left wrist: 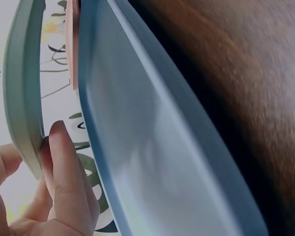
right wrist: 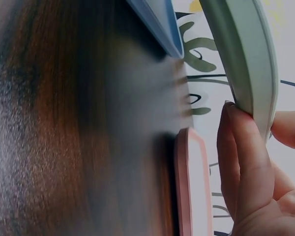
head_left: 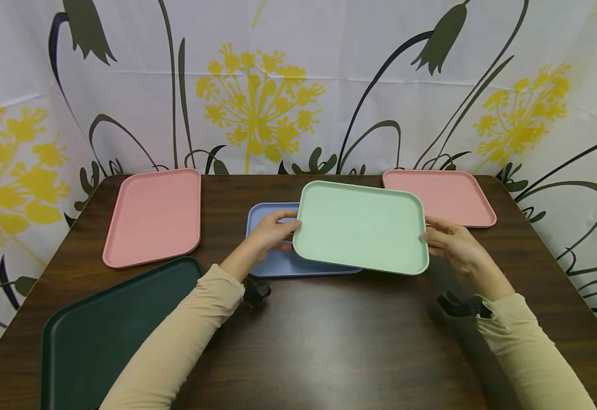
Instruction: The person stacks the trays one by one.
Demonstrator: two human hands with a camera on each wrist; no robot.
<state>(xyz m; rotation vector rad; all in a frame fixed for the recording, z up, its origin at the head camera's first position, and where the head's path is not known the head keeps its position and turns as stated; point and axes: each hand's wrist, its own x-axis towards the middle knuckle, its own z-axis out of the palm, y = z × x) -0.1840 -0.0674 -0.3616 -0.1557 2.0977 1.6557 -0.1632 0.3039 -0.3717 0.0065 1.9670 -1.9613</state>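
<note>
A mint green tray (head_left: 362, 228) is held in the air above the table, its right end a little lower than its left. My left hand (head_left: 272, 232) pinches its left end, thumb on top and fingers beneath, as the left wrist view shows with the green tray (left wrist: 22, 88). At the right end my right hand (head_left: 452, 247) grips the rim the same way; in the right wrist view the thumb and fingers close on the tray's edge (right wrist: 250, 64). Below the green tray lies a blue tray (head_left: 298, 265), partly covered by it and by my left hand.
A pink tray (head_left: 155, 219) lies at the back left, and another pink tray (head_left: 442, 196) at the back right. A large dark green tray (head_left: 119, 319) sits at the front left, partly under my left sleeve. Behind the wooden table (head_left: 350, 341) hangs a flowered curtain (head_left: 370, 51).
</note>
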